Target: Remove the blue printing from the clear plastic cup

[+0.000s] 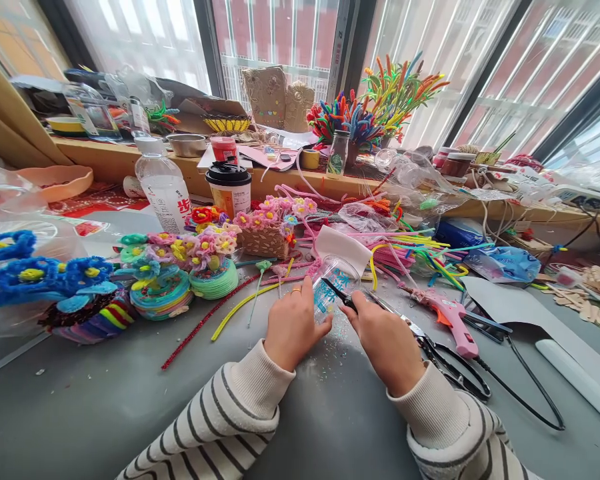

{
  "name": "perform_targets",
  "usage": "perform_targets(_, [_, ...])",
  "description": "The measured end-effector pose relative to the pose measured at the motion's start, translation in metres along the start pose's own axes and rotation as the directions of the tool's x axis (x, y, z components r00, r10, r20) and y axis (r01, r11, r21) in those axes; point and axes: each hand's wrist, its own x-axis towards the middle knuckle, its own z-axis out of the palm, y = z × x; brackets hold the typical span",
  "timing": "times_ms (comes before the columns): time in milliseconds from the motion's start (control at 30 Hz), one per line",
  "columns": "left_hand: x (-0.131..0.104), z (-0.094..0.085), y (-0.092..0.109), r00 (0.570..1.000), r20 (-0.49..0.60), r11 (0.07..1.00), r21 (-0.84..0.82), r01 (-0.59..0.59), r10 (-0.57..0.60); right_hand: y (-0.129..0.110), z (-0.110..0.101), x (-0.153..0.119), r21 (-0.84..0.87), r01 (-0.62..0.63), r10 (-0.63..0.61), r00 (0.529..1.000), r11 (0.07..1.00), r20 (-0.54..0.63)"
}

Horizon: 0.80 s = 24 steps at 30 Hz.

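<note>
at the near middle of a smooth grey worktop (205,413), held a clear plastic cup with blue lettering (336,293) tilted in the bare left hand (293,323), with fingers curled narrowly round its near side, presumably to stop it rolling or turning. gripped a slim black blade-like tool (349,303) in the bare right hand (387,340), with fingers closed around the handle and the far end slanting across the lettering, likely for fine control. could not tell the exact place of the tip, against the outer wall or inside. had both hands close together, probably to steady one against the other's push. saw tiny pale glittering flecks (327,357) scattered below the cup. had long silver scissors with black loop handles (420,333) lying just beside the right hand, and farther right a pink plastic glue gun with an orange trigger (450,313), perhaps for easy reach. found a heap of bright fuzzy craft stems (405,257) behind, likely put there to be out of the hands' way. had a mint-green coiled pot of fuzzy flowers (213,280) standing upright at the left, apparently safe from knocks.
</note>
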Motion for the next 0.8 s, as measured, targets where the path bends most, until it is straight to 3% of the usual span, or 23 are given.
perform_targets(800, [0.0006,-0.0025,0.0008,1.0,0.001,0.999,0.044,-0.029,0.029,0.0015,0.0029,-0.0054,0.013,0.001,-0.001,1.0,1.0,0.017])
